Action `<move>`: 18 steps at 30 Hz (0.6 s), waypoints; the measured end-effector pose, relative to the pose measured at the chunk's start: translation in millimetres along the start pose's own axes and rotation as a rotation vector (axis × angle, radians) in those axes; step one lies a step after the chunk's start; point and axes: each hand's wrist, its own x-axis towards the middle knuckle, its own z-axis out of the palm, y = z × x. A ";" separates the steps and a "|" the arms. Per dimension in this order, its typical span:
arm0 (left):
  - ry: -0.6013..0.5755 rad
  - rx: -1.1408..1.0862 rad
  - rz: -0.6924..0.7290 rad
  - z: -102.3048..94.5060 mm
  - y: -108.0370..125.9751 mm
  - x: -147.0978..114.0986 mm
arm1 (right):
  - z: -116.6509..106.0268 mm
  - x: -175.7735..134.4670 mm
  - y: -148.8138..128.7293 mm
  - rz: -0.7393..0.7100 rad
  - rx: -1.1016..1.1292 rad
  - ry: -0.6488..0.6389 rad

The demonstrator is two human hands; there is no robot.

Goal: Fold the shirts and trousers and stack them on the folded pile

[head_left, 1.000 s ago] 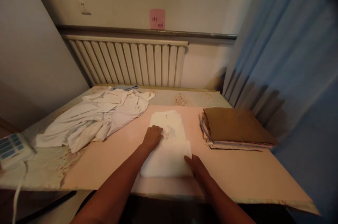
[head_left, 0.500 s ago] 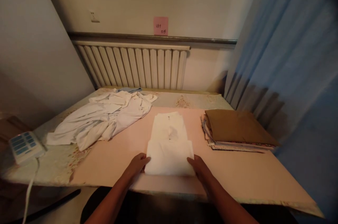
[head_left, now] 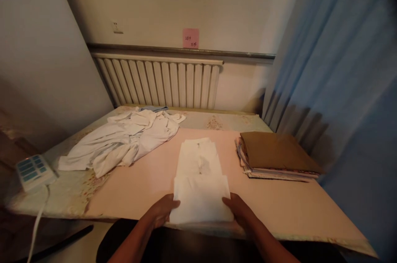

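A folded white garment [head_left: 201, 199] lies on the pink sheet in front of me, its near end at the table's front edge. Its lower part is doubled over into a wide flap, while the narrower far part shows small dark marks down the middle. My left hand [head_left: 164, 209] pinches the flap's left side, thumb on top and fingers underneath. On the opposite side my right hand [head_left: 237, 207] grips in the same way. The fingertips of both hands are hidden below the cloth.
A crumpled heap of white cloth [head_left: 133, 139] lies at the left. Folded fabrics with a brown piece on top [head_left: 276, 151] are stacked at the right. A power strip [head_left: 35, 174] with a white cord sits at the left edge. A blue curtain [head_left: 325, 68] hangs on the right.
Both hands and the white garment have slid toward me, to the table's front edge. The grip looks the same. The camera view has tilted up slightly.
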 end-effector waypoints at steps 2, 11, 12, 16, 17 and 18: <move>-0.061 -0.088 -0.022 0.9 1.9 -7.6 | -0.4 -6.1 0.8 0.030 0.121 -0.045; -0.117 -0.393 0.003 -0.8 27.0 12.3 | 1.4 6.1 -29.0 0.030 0.443 -0.161; -0.119 -0.399 -0.007 -1.6 28.0 16.7 | 1.9 8.5 -29.2 0.027 0.451 -0.156; -0.135 -0.394 0.020 -3.7 33.5 24.5 | 2.3 9.6 -34.1 0.023 0.443 -0.162; -0.150 -0.391 0.046 -4.6 36.0 24.3 | 1.6 8.8 -38.0 0.019 0.440 -0.177; -0.171 -0.387 0.075 -5.6 39.1 24.0 | 0.7 8.4 -42.6 0.013 0.441 -0.197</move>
